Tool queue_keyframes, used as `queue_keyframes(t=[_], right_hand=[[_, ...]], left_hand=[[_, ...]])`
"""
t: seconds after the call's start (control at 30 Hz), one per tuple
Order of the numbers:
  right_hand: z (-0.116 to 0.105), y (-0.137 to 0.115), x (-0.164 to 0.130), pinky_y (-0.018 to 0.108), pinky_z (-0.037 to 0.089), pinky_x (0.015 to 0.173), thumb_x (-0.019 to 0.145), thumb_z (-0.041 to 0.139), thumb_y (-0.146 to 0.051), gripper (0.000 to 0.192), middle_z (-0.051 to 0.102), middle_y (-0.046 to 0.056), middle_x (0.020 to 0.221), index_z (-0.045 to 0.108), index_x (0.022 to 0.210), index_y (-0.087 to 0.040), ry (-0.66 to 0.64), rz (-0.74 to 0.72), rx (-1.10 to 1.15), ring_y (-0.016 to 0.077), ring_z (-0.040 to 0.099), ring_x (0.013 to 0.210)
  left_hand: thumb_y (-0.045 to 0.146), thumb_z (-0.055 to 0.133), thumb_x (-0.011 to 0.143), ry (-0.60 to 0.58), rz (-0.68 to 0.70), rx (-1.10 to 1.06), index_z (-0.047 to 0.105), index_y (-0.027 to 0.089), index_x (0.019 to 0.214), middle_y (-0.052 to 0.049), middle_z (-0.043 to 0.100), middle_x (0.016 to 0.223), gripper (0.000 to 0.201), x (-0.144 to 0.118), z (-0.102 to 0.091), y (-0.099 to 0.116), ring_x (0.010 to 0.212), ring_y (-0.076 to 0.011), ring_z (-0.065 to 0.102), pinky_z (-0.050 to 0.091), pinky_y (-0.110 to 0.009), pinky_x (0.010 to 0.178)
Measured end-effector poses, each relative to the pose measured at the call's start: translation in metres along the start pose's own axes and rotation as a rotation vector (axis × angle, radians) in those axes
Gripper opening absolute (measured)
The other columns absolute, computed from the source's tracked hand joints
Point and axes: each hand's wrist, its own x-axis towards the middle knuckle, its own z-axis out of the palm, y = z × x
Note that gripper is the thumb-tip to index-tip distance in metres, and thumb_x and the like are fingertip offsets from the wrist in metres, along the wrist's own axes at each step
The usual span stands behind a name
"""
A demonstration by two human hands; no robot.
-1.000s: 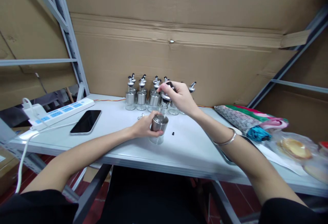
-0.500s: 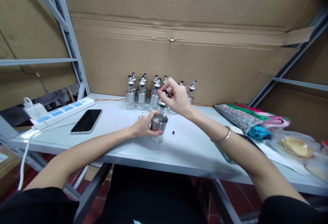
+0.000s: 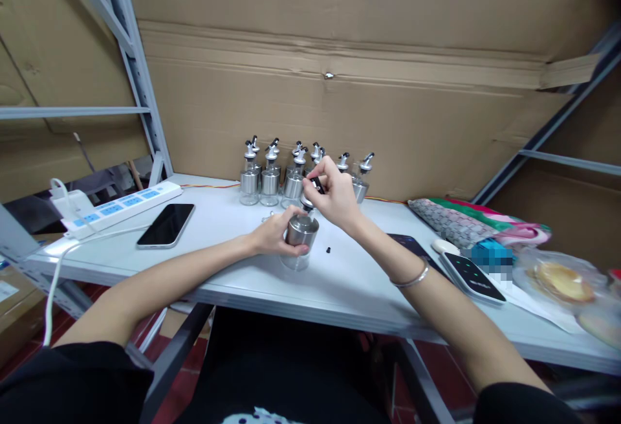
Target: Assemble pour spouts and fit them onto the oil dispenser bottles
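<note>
The glass bottle (image 3: 303, 234) stands roughly upright near the front edge of the white table (image 3: 359, 288), its clear base showing below a shiny, brushed-metal sleeve with a sloped shoulder. The left hand (image 3: 277, 235) is curled round that sleeve. At the neck sits a silver pourer (image 3: 307, 203), and above it the right hand (image 3: 336, 194) pinches a black spout tip (image 3: 317, 184). A small black piece (image 3: 328, 250) lies just beside the bottle; similar capped bottles (image 3: 270, 181) stand behind
</note>
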Motion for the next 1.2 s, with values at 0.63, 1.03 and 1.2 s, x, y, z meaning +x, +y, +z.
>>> queue_keyframes(t=[0.63,1.03,1.2], right_hand=[[-0.062,0.082,0.034,0.028,0.034,0.054,0.080,0.050,-0.031,0.011,0.050,-0.003,0.053,0.051,0.086,-0.021,0.139,0.124,-0.451,0.0119,0.041,0.047],[-0.046,0.096,0.009,0.035,0.039,0.067,0.086,0.043,-0.042,0.031,0.058,0.014,0.097,0.052,0.103,-0.018,0.092,-0.063,-0.798,0.0260,0.054,0.086],[-0.038,0.090,-0.030,0.032,0.039,0.059,0.086,0.044,-0.036,0.025,0.056,0.014,0.098,0.055,0.098,-0.016,-0.235,-0.118,-0.981,0.0252,0.055,0.085]], left_hand=[[0.028,0.041,0.087,-0.229,-0.039,0.516,0.058,0.017,0.096,-0.006,0.062,0.094,0.023,0.008,-0.054,-0.034,0.087,-0.0178,0.058,0.044,-0.028,0.079],[0.018,0.048,0.078,-0.306,-0.096,0.460,0.052,0.015,0.106,-0.008,0.058,0.103,0.028,0.004,-0.050,-0.046,0.087,-0.0177,0.058,0.045,-0.027,0.076],[0.011,0.046,0.076,-0.328,-0.160,0.482,0.053,0.016,0.099,-0.006,0.062,0.091,0.025,0.004,-0.048,-0.050,0.083,-0.0178,0.059,0.043,-0.025,0.071]])
